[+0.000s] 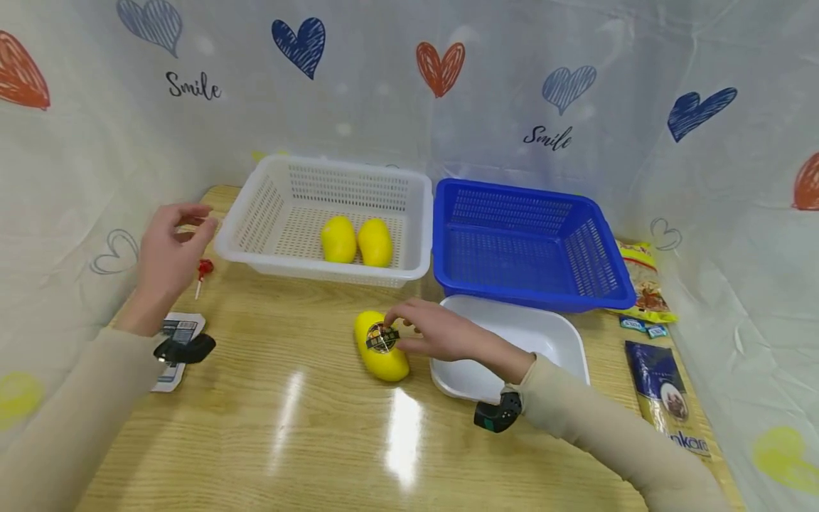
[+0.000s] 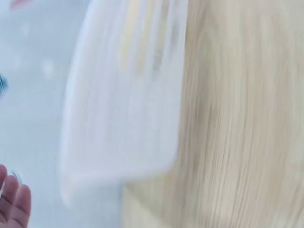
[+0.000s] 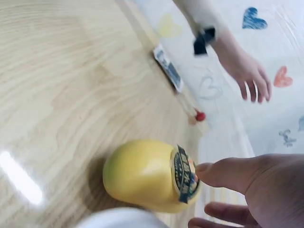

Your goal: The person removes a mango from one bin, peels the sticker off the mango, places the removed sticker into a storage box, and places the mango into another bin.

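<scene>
A yellow mango [image 1: 389, 363] with a round dark label [image 1: 382, 338] lies on the table. At its right side is my right hand [image 1: 441, 329], thumb and fingers spread apart. In the right wrist view the thumb tip is at the label's edge; whether it touches is hard to tell. Two more yellow mangoes, one on the left [image 1: 338, 240] and one on the right [image 1: 375, 242], lie inside the white basket [image 1: 326, 272]. My left hand [image 1: 171, 252] hovers left of that basket with loosely bent fingers and holds nothing. The left wrist view is blurred.
Right of the white basket stands a blue basket [image 1: 531, 295], with a white tray [image 1: 557, 334] before it. A yellow packet [image 1: 643, 284], small wrapped sweets [image 1: 632, 324] and a blue packet [image 1: 659, 377] line the right edge. A lollipop [image 1: 205, 267] and labelled pack [image 1: 179, 331] lie left.
</scene>
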Action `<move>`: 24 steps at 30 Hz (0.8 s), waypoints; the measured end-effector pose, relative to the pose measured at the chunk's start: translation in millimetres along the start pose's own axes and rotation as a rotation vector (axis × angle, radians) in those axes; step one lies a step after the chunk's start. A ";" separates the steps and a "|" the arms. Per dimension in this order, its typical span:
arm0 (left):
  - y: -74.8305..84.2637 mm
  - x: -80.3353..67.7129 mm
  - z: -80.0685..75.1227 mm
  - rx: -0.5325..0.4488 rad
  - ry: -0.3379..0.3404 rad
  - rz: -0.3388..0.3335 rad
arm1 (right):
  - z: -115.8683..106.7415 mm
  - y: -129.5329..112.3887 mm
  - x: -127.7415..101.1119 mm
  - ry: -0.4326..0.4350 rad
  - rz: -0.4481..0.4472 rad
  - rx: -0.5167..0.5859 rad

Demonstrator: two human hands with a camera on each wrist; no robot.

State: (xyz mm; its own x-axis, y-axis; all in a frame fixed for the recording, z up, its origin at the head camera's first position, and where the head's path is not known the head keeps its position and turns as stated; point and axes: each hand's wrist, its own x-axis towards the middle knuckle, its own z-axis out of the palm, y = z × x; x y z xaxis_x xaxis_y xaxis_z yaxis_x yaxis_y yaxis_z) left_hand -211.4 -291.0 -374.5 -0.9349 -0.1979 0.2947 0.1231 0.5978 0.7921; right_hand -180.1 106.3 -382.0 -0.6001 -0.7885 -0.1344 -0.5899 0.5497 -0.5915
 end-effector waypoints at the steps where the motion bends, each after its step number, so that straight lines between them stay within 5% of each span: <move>1: 8.2 -10.8 6.3 -0.013 -0.012 0.030 | -2.7 2.6 -1.9 0.002 0.003 -0.005; 5: 33.9 -65.8 45.1 -0.104 -0.236 0.120 | -10.0 14.1 -3.8 0.021 0.003 -0.015; 8: 43.5 -106.6 82.4 -0.208 -0.435 0.121 | -11.1 20.8 -0.4 0.047 -0.009 -0.027; 12: 48.6 -141.1 127.6 -0.301 -0.563 0.110 | -7.3 25.3 6.7 0.051 0.009 -0.036; 17: 50.8 -154.7 156.9 -0.265 -0.555 0.104 | 2.9 23.6 16.1 0.046 0.042 -0.030; 24: 50.1 -147.4 159.0 -0.276 -0.619 0.032 | 11.6 19.2 19.7 0.115 0.051 -0.045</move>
State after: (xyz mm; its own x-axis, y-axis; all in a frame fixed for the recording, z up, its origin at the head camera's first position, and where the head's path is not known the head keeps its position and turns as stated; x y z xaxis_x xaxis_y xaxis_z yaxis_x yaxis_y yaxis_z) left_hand -120.4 -108.3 -463.3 -0.9375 0.3471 0.0245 0.1572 0.3595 0.9198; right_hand -197.0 98.1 -405.2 -0.6864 -0.7238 -0.0703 -0.5788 0.6023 -0.5498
